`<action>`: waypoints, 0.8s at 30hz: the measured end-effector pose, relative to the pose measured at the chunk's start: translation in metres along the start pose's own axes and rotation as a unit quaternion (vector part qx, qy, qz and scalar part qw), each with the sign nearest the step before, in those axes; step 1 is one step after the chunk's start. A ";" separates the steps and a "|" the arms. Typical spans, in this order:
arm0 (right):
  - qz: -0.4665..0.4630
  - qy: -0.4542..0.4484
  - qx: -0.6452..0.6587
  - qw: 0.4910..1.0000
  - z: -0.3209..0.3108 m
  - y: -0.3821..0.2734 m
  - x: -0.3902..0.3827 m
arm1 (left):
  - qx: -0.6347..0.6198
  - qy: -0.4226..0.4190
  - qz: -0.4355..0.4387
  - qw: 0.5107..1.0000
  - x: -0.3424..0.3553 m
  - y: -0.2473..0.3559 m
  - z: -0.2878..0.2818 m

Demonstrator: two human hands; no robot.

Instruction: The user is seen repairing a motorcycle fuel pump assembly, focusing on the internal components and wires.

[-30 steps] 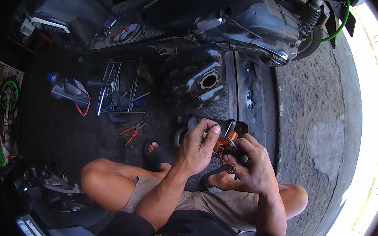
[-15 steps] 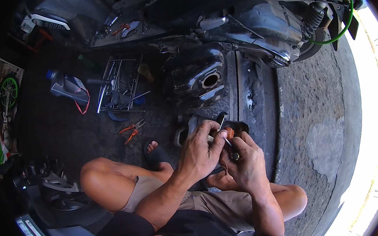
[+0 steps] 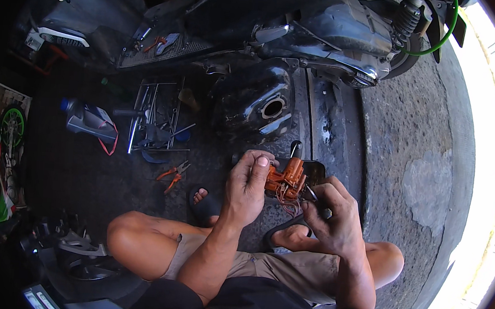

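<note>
Near frame centre, our left hand (image 3: 246,189) grips an orange part (image 3: 291,176), our right hand (image 3: 338,215) a slim tool (image 3: 312,193)

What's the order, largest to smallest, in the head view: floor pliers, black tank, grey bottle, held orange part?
1. Black tank
2. Grey bottle
3. Unranked: held orange part and floor pliers look alike, the part being nearer the camera.

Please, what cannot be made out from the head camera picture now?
In the head view:
Orange part: left end hidden by the left hand.
Thin tool: partly hidden by the right hand.
Scooter: top cut off by the upper edge.
Black tank-shaped part: inside hidden by darkness.
</note>
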State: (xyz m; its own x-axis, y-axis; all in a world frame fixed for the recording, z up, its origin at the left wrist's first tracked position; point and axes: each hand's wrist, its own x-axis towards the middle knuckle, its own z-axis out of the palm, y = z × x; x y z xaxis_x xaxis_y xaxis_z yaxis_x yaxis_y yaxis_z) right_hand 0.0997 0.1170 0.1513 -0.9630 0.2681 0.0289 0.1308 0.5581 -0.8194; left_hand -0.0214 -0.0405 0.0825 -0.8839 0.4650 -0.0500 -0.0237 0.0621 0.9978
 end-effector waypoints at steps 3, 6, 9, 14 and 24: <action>0.019 0.043 0.078 0.996 0.000 0.005 -0.007 | -0.192 -0.030 -0.044 0.980 0.001 -0.002 0.001; 0.009 0.063 0.118 0.991 -0.001 0.006 -0.013 | -0.210 -0.068 0.000 0.975 0.002 -0.003 0.003; 0.009 0.083 0.125 0.989 0.001 0.001 -0.014 | -0.248 -0.051 0.038 0.967 0.001 0.000 0.007; -0.013 0.098 0.104 0.990 -0.001 0.005 -0.011 | -0.223 -0.085 0.090 0.967 0.001 0.000 0.006; -0.052 0.017 0.017 0.998 -0.012 -0.004 -0.006 | -0.203 -0.086 0.103 0.970 0.000 -0.004 0.007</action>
State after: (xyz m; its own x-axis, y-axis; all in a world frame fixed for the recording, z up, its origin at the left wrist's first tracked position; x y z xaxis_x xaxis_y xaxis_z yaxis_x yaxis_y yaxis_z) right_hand 0.1082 0.1227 0.1616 -0.9622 0.2373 0.1336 0.0225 0.5579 -0.8296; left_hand -0.0181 -0.0348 0.0780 -0.7996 0.5726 0.1811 -0.0667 -0.3843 0.9208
